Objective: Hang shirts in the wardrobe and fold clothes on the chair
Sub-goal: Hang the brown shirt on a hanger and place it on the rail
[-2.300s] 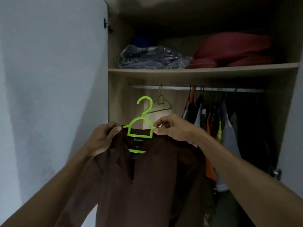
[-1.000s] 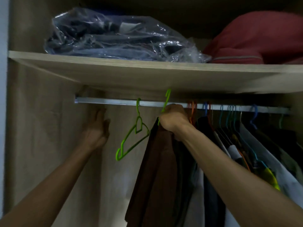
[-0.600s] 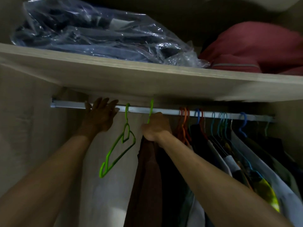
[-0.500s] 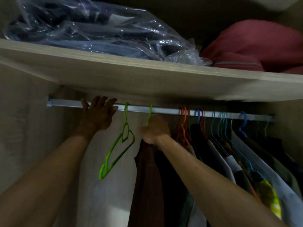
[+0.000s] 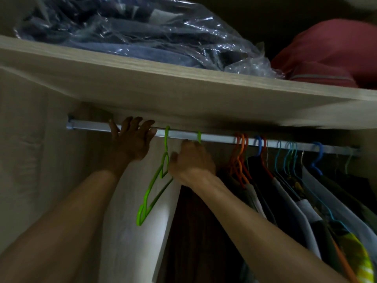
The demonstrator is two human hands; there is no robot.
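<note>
The shirt [image 5: 193, 231] is being hung: its hook [image 5: 199, 137] sits on the rail [image 5: 216, 138], pinched by the right hand [image 5: 191, 163]; the left hand [image 5: 132, 139], at nine o'clock, rests open-fingered on the rail; release is judged next

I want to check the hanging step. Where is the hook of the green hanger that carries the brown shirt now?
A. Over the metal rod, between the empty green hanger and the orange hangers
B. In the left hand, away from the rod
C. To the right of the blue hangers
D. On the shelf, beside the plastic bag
A: the hook sits over the metal rod, right of the empty green hanger and left of the orange hangers, with the right hand just beneath it.
</note>
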